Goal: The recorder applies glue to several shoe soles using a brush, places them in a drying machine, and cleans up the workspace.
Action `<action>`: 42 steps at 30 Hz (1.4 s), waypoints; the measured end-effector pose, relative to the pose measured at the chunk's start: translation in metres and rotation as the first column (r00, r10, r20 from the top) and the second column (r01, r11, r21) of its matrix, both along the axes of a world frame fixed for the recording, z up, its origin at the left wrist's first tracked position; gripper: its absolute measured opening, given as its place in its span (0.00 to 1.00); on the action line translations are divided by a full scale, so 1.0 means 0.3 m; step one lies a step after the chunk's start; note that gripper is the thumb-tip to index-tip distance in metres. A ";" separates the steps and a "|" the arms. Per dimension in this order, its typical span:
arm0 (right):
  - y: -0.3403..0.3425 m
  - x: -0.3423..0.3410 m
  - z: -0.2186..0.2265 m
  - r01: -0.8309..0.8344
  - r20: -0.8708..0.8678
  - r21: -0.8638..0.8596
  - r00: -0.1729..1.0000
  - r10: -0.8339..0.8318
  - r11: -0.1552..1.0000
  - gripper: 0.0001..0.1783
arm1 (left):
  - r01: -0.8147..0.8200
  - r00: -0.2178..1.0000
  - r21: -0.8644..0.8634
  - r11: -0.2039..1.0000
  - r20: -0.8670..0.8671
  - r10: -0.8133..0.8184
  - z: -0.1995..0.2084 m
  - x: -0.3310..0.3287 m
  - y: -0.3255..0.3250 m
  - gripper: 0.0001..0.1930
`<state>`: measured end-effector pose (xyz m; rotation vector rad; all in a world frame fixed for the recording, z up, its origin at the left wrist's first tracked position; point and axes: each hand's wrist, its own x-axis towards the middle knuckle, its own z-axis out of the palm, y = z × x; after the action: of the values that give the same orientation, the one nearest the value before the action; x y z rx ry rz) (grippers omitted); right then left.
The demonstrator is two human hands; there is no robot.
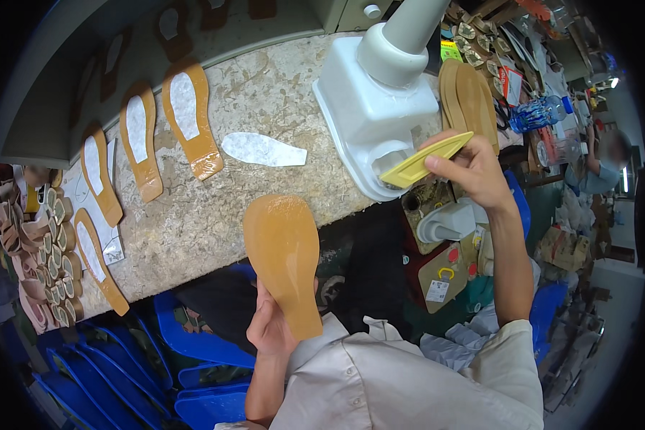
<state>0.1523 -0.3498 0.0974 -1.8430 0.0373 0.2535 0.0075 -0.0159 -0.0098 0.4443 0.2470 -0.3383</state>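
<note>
My left hand (269, 324) grips a tan insole (282, 247) by its narrow end, the broad end tilted up over the table's front edge. The insole's surface looks glossy and wet. In my right hand (473, 168) is a flat yellow spreader (426, 160), pinched between thumb and fingers. Its tip is at the open cup of a white plastic glue pot (365, 100); whether it touches what is inside I cannot tell. A loose white insole-shaped piece (264, 149) lies flat on the table, left of the pot.
Several tan insoles with white pieces on them, such as one insole (206, 159), lie on the worn table (265, 86). Another stack of tan insoles (466, 97) stands beyond the pot. Blue crates (115, 365) sit below left. Metal cans (437, 276) stand below right. A person (593, 175) is far right.
</note>
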 end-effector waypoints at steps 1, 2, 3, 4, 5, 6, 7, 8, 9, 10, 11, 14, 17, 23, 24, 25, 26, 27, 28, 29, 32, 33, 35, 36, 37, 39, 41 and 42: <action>-0.009 0.002 0.001 0.040 -0.067 0.045 0.997 -0.037 0.998 0.14 | -0.005 1.000 0.009 1.000 -0.006 0.005 0.005 -0.002 0.003 0.41; -0.012 0.006 0.002 0.073 -0.135 0.087 0.989 -0.061 0.994 0.16 | 0.000 1.000 -0.020 1.000 0.007 0.000 0.008 -0.004 0.004 0.41; -0.015 -0.001 0.000 0.058 -0.193 0.214 0.981 -0.016 0.975 0.16 | 0.002 1.000 -0.046 0.999 0.019 -0.002 0.011 -0.005 0.004 0.42; 0.014 -0.016 -0.005 0.043 -0.203 0.229 0.979 0.004 0.972 0.16 | -0.016 1.000 -0.029 0.999 0.009 0.016 0.012 -0.005 0.002 0.42; 0.048 -0.044 -0.009 0.056 -0.207 0.250 0.978 -0.003 0.967 0.15 | -0.009 1.000 -0.117 0.993 -0.003 0.009 0.011 0.000 -0.007 0.42; 0.092 -0.089 -0.011 0.073 -0.217 0.272 0.976 -0.013 0.960 0.15 | -0.002 1.000 -0.202 0.979 -0.017 -0.001 0.013 -0.008 -0.010 0.43; 0.174 -0.132 -0.003 0.076 -0.144 0.162 0.988 -0.053 0.984 0.14 | 0.005 0.999 -0.216 0.976 -0.037 -0.014 0.021 -0.012 -0.014 0.45; 0.249 -0.154 -0.006 0.063 -0.153 0.182 0.988 -0.035 0.981 0.14 | 0.013 0.999 -0.233 0.972 -0.049 -0.024 0.021 -0.005 -0.024 0.47; 0.316 -0.175 -0.012 -0.057 0.028 0.039 0.998 0.056 0.998 0.13 | 0.060 0.998 -0.213 0.975 0.004 -0.061 0.016 0.004 -0.029 0.49; 0.371 -0.184 -0.021 -0.146 0.197 -0.123 0.966 0.168 0.982 0.13 | 0.046 0.999 -0.193 0.980 -0.007 -0.048 0.017 0.003 -0.025 0.49; 0.406 -0.181 -0.024 -0.208 0.294 -0.193 0.920 0.258 0.959 0.14 | 0.052 0.998 -0.203 0.978 -0.008 -0.055 0.022 0.005 -0.030 0.49; 0.467 -0.196 -0.038 -0.283 0.469 -0.285 0.792 0.390 0.916 0.18 | 0.037 0.999 -0.211 0.977 -0.015 -0.041 0.036 0.006 -0.032 0.51; 0.473 -0.246 -0.035 -0.324 0.503 -0.392 0.708 0.496 0.861 0.21 | 0.071 0.997 -0.172 0.983 -0.005 -0.073 0.037 0.005 -0.022 0.52; 0.494 -0.208 -0.023 -0.280 0.489 -0.334 0.765 0.419 0.900 0.20 | 0.059 0.998 -0.264 0.963 -0.006 -0.062 0.049 0.007 -0.025 0.54; 0.502 -0.200 -0.028 -0.236 0.505 -0.345 0.769 0.392 0.909 0.20 | 0.055 0.998 -0.255 0.965 -0.013 -0.060 0.050 0.007 -0.026 0.55; 0.507 -0.201 -0.031 -0.264 0.493 -0.348 0.765 0.415 0.899 0.20 | 0.052 0.998 -0.245 0.968 -0.019 -0.058 0.052 0.006 -0.026 0.55; 0.515 -0.210 -0.034 -0.264 0.494 -0.349 0.764 0.416 0.899 0.20 | 0.051 0.998 -0.245 0.968 -0.018 -0.057 0.054 0.006 -0.023 0.55; 0.523 -0.228 -0.036 -0.298 0.508 -0.355 0.734 0.450 0.886 0.20 | 0.074 0.994 -0.223 0.972 -0.062 -0.090 0.058 0.006 -0.018 0.56; 0.525 -0.244 -0.039 -0.330 0.521 -0.361 0.704 0.482 0.872 0.20 | 0.098 0.987 -0.201 0.975 -0.108 -0.122 0.060 0.007 -0.015 0.56; 0.523 -0.255 -0.042 -0.403 0.520 -0.337 0.674 0.524 0.851 0.20 | 0.096 0.987 -0.199 0.975 -0.110 -0.119 0.047 0.000 -0.013 0.56; 0.500 -0.258 -0.026 -0.385 0.538 -0.272 0.699 0.471 0.882 0.19 | 0.018 0.999 -0.561 0.828 -0.018 -0.034 0.018 -0.011 -0.007 0.57; 0.487 -0.256 -0.025 -0.330 0.523 -0.291 0.731 0.438 0.898 0.17 | 0.045 0.996 -0.427 0.903 -0.052 -0.074 0.037 0.001 -0.004 0.57; 0.476 -0.269 -0.037 -0.318 0.534 -0.319 0.718 0.447 0.893 0.17 | 0.082 0.989 -0.286 0.955 -0.092 -0.113 0.058 0.014 -0.008 0.57; 0.472 -0.276 -0.045 -0.306 0.548 -0.348 0.701 0.457 0.886 0.17 | 0.064 0.992 -0.320 0.945 -0.084 -0.096 0.062 0.018 -0.013 0.57; 0.469 -0.296 -0.051 -0.342 0.564 -0.369 0.657 0.501 0.864 0.17 | 0.046 0.994 -0.354 0.934 -0.077 -0.078 0.064 0.021 -0.017 0.57; 0.469 -0.325 -0.029 -0.436 0.540 -0.338 0.636 0.551 0.834 0.17 | 0.020 0.994 -0.381 0.924 -0.092 -0.060 0.062 0.023 -0.018 0.54; 0.454 -0.331 -0.014 -0.534 0.517 -0.285 0.614 0.596 0.796 0.18 | -0.001 0.993 -0.410 0.912 -0.106 -0.046 0.060 0.023 -0.016 0.51; 0.438 -0.321 -0.016 -0.527 0.515 -0.289 0.618 0.594 0.799 0.18 | 0.001 0.995 -0.419 0.908 -0.094 -0.045 0.058 0.022 -0.012 0.49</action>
<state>0.0559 -0.2184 0.0926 -1.9263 -1.0084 0.1000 0.0141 -0.0197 0.0075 0.0045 0.2604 -0.4263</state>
